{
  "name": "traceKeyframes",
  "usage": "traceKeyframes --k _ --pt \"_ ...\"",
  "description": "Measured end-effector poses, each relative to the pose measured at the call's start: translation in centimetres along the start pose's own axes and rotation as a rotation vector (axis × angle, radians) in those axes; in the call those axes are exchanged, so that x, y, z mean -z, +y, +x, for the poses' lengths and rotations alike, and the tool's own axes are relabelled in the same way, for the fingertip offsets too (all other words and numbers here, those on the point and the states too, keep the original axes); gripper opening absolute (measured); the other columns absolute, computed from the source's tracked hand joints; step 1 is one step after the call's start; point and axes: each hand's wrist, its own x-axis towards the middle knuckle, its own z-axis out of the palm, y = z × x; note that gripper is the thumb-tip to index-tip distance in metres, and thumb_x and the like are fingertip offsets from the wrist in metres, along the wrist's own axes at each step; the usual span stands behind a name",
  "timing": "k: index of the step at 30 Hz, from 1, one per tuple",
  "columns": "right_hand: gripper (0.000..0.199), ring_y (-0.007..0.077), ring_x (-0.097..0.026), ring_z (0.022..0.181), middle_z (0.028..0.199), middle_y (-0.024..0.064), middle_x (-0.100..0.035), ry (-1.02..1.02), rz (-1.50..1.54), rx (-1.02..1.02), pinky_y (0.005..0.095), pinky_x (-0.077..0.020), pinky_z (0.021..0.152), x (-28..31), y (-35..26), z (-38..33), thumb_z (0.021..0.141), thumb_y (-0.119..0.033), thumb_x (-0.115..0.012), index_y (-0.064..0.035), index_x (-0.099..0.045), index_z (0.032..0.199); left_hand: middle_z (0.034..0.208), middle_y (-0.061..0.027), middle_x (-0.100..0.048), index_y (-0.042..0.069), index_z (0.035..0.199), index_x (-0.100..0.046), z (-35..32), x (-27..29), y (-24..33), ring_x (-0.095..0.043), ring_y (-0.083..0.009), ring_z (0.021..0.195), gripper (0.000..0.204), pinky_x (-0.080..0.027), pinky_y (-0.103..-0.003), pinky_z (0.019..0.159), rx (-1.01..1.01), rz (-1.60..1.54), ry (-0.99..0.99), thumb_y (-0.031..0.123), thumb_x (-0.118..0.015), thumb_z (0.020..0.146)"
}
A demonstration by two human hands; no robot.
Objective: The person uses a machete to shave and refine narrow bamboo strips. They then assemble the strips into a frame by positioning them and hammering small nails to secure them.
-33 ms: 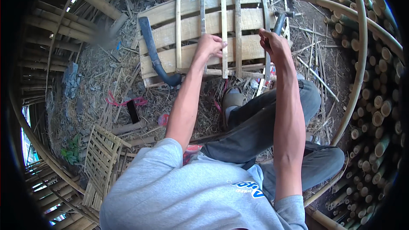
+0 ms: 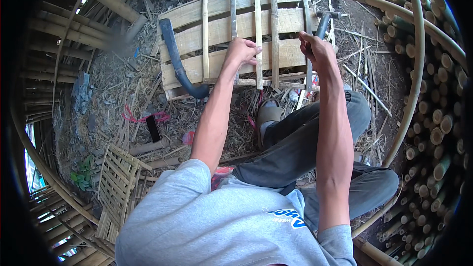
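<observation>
Several narrow bamboo strips lie lengthwise over a low slatted wooden platform (image 2: 290,59) in front of me. My left hand (image 2: 241,51) rests on the platform, its fingers closed at the edge of the pale middle strip (image 2: 258,17). Whether something small is pinched there too, I cannot make out. To the right, my right hand (image 2: 317,49) has curled fingers around the dark handle of a hammer (image 2: 323,25), whose head points away from me. Between the hands lies another strip (image 2: 275,34). A dark curved-handled blade tool (image 2: 173,51) lies along the platform's left end.
Cut bamboo poles (image 2: 436,133) are stacked on the right, behind a bent pole (image 2: 419,44). A woven bamboo panel (image 2: 118,187) leans at lower left. Near a pink cord (image 2: 130,116) lies a black phone-like slab (image 2: 152,128). Shavings cover the ground; my sandalled foot (image 2: 269,116) is by the platform.
</observation>
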Motion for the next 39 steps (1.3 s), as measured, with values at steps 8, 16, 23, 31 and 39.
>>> traceKeyframes --k 8,16,23,31,39 --pt "0.018 0.0118 -0.061 0.072 0.085 0.0083 -0.067 -0.014 0.010 -0.004 0.0214 -0.0551 0.067 0.1 -0.3 -0.1 0.085 -0.009 -0.076 0.0063 -0.069 0.092 0.090 -0.0180 -0.071 -0.013 0.098 -0.069 0.3 -1.1 -0.6 -0.072 -0.0203 0.074 0.023 -0.066 -0.030 0.061 -0.016 -0.084 0.111 0.004 -0.075 0.084" --pt "0.016 0.0116 -0.061 0.072 0.084 0.0075 -0.066 -0.008 0.076 -0.009 0.0221 -0.0545 0.067 0.4 -1.0 -0.1 0.084 -0.006 -0.076 0.0052 -0.068 0.091 0.080 -0.0121 -0.071 -0.009 0.098 -0.072 -0.2 -1.8 1.0 -0.072 -0.0174 0.071 0.020 -0.064 -0.030 0.060 -0.025 0.009 0.007 0.008 -0.072 0.087" --pt "0.020 0.0119 -0.061 0.072 0.085 0.0088 -0.067 -0.037 0.056 -0.016 0.0220 -0.0547 0.068 0.2 -0.1 0.3 0.084 -0.007 -0.076 0.0074 -0.068 0.094 0.076 -0.0128 -0.071 -0.009 0.097 -0.072 -0.7 -1.1 1.3 -0.071 -0.0172 0.062 0.023 -0.063 -0.030 0.057 -0.022 0.182 0.033 0.012 -0.073 0.087" --pt "0.023 0.0118 -0.063 0.072 0.086 0.0093 -0.067 -0.021 0.000 -0.016 0.0211 -0.0560 0.067 0.8 -0.7 0.0 0.084 -0.011 -0.077 0.0075 -0.068 0.095 0.087 -0.0157 -0.068 -0.017 0.102 -0.066 -1.1 -0.4 0.6 -0.070 -0.0220 0.068 0.026 -0.065 -0.031 0.059 -0.029 -0.035 0.082 0.004 -0.072 0.087" --pt "0.022 0.0119 -0.063 0.072 0.086 0.0087 -0.067 -0.023 0.027 -0.010 0.0208 -0.0563 0.068 1.1 -0.6 0.0 0.085 -0.012 -0.076 0.0066 -0.067 0.094 0.085 -0.0139 -0.068 -0.017 0.099 -0.068 -1.5 -1.0 0.0 -0.071 -0.0208 0.070 0.022 -0.065 -0.031 0.059 -0.070 -0.120 0.057 0.002 -0.070 0.089"
